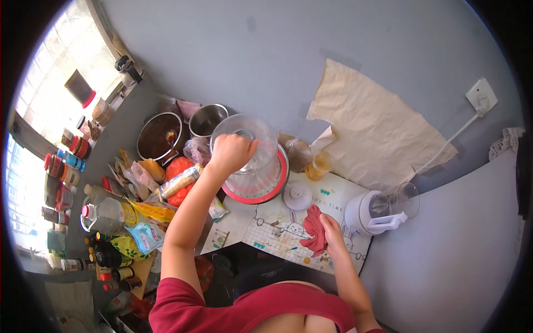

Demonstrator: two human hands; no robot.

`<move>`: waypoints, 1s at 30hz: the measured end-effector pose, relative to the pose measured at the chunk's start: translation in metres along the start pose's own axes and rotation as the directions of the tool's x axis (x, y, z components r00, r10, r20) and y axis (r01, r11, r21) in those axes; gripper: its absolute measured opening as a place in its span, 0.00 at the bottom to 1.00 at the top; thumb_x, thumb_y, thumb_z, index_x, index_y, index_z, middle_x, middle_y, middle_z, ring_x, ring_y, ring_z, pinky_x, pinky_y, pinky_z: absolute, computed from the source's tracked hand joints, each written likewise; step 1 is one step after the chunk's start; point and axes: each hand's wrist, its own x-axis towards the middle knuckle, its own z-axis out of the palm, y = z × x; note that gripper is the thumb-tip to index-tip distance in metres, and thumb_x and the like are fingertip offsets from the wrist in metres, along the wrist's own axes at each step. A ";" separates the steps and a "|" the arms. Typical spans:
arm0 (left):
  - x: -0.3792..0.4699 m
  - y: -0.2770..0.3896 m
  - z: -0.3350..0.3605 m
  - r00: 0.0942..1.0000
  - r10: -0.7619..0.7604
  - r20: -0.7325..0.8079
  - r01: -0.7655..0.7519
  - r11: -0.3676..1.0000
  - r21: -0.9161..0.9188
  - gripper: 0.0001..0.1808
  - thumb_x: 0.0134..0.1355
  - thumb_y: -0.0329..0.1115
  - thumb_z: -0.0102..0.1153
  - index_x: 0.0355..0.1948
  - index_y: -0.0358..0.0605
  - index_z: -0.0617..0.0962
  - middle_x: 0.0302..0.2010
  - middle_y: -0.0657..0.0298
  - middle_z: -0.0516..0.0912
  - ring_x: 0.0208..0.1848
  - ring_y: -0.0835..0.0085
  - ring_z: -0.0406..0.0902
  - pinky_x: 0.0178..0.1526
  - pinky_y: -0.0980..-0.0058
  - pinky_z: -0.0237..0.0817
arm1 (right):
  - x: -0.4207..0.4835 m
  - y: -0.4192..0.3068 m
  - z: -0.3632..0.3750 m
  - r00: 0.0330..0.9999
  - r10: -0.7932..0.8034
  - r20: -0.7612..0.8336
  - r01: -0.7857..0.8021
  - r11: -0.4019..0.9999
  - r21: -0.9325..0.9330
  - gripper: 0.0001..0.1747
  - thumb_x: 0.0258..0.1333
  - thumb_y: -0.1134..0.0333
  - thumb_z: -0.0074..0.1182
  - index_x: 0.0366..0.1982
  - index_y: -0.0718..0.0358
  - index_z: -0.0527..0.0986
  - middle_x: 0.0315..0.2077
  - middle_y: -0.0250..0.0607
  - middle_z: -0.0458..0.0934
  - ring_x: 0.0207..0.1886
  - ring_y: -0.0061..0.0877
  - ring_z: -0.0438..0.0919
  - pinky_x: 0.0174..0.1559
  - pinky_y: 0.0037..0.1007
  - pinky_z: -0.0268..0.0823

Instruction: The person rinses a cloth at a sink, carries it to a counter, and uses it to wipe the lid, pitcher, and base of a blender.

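Note:
My left hand (235, 150) is closed at a clear plastic container (265, 133), by a grey round part (245, 134) on it; the fingers' undersides are hidden. The container is at a round red-rimmed vessel (254, 199) standing against the wall side of the counter; I cannot tell whether the two touch. A crumpled red cloth (314, 233) is gripped in my right hand (332, 235), over the patterned counter mat (270, 237). Just beyond the cloth lies a white round lid with a raised knob (297, 195).
A white blender (366, 212) with a clear jug lies at right, its cord (445, 145) running to a wall socket (481, 98). Beside the vessel stands a cup of yellow liquid (318, 166). Leftward are a dark-filled pot (160, 137), a steel pot (208, 118), food packets and an oil bottle (108, 213).

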 end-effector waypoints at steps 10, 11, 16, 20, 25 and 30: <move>-0.047 0.079 0.013 0.972 0.042 -0.232 -0.143 0.886 -0.440 0.07 0.44 0.26 0.57 0.27 0.42 0.74 0.23 0.56 0.73 0.29 0.58 0.73 0.31 0.61 0.65 | 0.008 0.004 -0.012 0.994 0.034 -0.102 -0.013 0.979 0.203 0.18 0.60 0.61 0.50 0.44 0.70 0.72 0.37 0.38 0.77 0.38 0.21 0.76 0.41 0.23 0.70; -0.063 0.102 0.040 0.990 0.010 -0.142 -0.084 0.848 -0.523 0.08 0.46 0.26 0.55 0.30 0.41 0.75 0.25 0.55 0.75 0.29 0.56 0.74 0.33 0.60 0.66 | 0.005 0.002 -0.012 0.993 0.031 -0.114 -0.007 0.979 0.205 0.16 0.60 0.61 0.50 0.42 0.67 0.73 0.37 0.38 0.78 0.37 0.21 0.76 0.40 0.24 0.70; -0.088 0.150 0.200 0.940 0.009 0.342 0.126 0.920 -0.370 0.20 0.48 0.27 0.56 0.45 0.42 0.74 0.45 0.53 0.75 0.47 0.53 0.73 0.44 0.62 0.69 | -0.012 0.009 -0.030 0.983 0.021 -0.181 0.029 0.962 0.270 0.14 0.60 0.61 0.49 0.40 0.65 0.73 0.34 0.37 0.78 0.34 0.22 0.78 0.37 0.26 0.72; -0.097 0.137 0.305 0.975 -0.071 0.209 0.086 0.994 -0.062 0.21 0.46 0.26 0.57 0.45 0.43 0.75 0.45 0.55 0.75 0.52 0.56 0.70 0.49 0.65 0.67 | -0.023 0.025 -0.035 0.976 0.025 -0.215 0.046 0.946 0.320 0.15 0.61 0.62 0.49 0.41 0.67 0.73 0.36 0.37 0.78 0.37 0.22 0.77 0.41 0.25 0.70; -0.082 0.133 0.285 0.785 0.052 0.617 0.083 0.978 -0.189 0.18 0.41 0.28 0.60 0.37 0.43 0.75 0.40 0.55 0.74 0.47 0.56 0.71 0.47 0.64 0.66 | -0.042 0.030 -0.054 0.964 0.012 -0.264 0.087 0.929 0.359 0.16 0.61 0.61 0.49 0.42 0.68 0.73 0.38 0.38 0.77 0.38 0.22 0.77 0.41 0.25 0.70; -0.070 0.186 0.135 0.984 -0.003 0.177 0.084 0.889 -0.450 0.21 0.37 0.36 0.66 0.35 0.44 0.75 0.36 0.57 0.73 0.42 0.58 0.70 0.41 0.62 0.60 | -0.036 0.037 -0.065 0.902 -0.137 -0.410 0.249 0.940 0.234 0.22 0.55 0.62 0.57 0.47 0.67 0.69 0.36 0.35 0.75 0.35 0.21 0.75 0.40 0.23 0.69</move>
